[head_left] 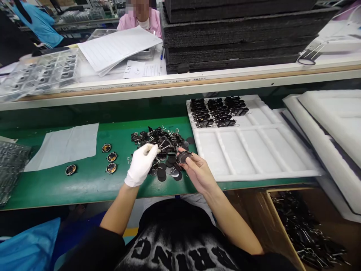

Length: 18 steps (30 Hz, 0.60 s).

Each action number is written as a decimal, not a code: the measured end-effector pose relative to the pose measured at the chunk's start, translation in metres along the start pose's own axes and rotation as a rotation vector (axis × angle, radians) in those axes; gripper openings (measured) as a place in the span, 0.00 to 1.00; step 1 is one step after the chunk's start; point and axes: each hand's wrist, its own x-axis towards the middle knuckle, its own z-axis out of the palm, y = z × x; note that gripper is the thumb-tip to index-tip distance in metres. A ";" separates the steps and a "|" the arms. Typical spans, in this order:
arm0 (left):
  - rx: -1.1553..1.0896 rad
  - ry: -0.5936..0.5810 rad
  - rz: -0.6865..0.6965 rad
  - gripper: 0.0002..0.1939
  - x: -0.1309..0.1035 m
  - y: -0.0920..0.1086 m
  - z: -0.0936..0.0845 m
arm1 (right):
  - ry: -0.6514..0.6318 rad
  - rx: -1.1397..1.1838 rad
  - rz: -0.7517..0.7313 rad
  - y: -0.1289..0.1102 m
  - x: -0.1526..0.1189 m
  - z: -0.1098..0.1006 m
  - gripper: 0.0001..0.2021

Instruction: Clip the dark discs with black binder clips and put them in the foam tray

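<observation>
My left hand point(142, 162) wears a white glove, its thumb and index finger pinched together at the edge of a heap of black binder clips point(166, 139). Whatever is between those fingertips is too small to make out. Bare and closed, my right hand point(199, 167) grips a round dark disc point(184, 156) between thumb and fingers, just right of the left hand. Below the heap lie loose black discs point(161, 173) and some clear ones. Several round watch-like pieces point(111, 168) with dark and gold faces rest on the green mat to the left.
A white foam tray point(220, 150) holds rows of binder clips point(217, 111) at its far left. More foam trays point(332, 113) are stacked at right, above a cardboard box point(278, 222) of clips. A white sheet point(67, 145) lies left. A shelf edge point(118, 88) runs across behind.
</observation>
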 end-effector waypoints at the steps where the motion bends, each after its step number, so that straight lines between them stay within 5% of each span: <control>1: 0.004 -0.011 0.012 0.17 -0.005 0.001 0.004 | -0.026 -0.026 -0.030 0.000 0.001 0.004 0.14; 6: 0.001 -0.119 0.128 0.19 -0.026 0.002 0.012 | -0.054 -0.034 -0.008 0.000 0.001 0.016 0.18; 9: -0.089 -0.080 0.143 0.22 -0.031 -0.005 0.007 | -0.130 0.008 0.044 -0.003 -0.005 0.018 0.15; 14: 0.338 -0.200 0.199 0.12 -0.033 0.003 0.000 | -0.150 -0.022 0.074 -0.010 -0.010 0.018 0.16; 18: 0.502 -0.229 0.128 0.18 -0.035 0.018 0.007 | -0.150 -0.043 0.082 -0.011 -0.010 0.014 0.15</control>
